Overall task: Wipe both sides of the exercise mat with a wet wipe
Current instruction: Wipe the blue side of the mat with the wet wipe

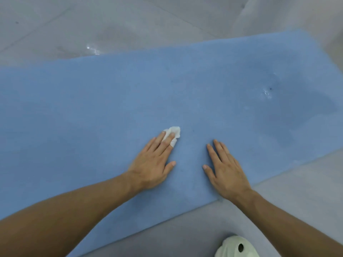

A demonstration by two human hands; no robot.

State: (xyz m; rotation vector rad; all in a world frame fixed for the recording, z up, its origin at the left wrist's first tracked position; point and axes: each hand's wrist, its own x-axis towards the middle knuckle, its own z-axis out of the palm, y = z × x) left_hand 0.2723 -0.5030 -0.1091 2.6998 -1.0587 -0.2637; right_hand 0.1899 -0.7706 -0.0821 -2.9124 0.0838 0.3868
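The blue exercise mat (92, 108) lies flat on the grey tiled floor (130, 25), running across the view; the left hand (152, 164) rests palm down near its middle, its straight fingers (168, 143) pressing a crumpled white wet wipe (174, 131) onto the mat; the right hand (226, 173) lies flat near it, fingers straight, holding nothing; a shiny spot (267, 93) toward the mat's right end may be moisture; a pale shoe (235, 247) stands on the floor nearby.

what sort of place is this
Probably indoors, perhaps a home or gym room: a blue exercise mat lies flat on a glossy grey tiled floor, with a pale clog beside its near edge.
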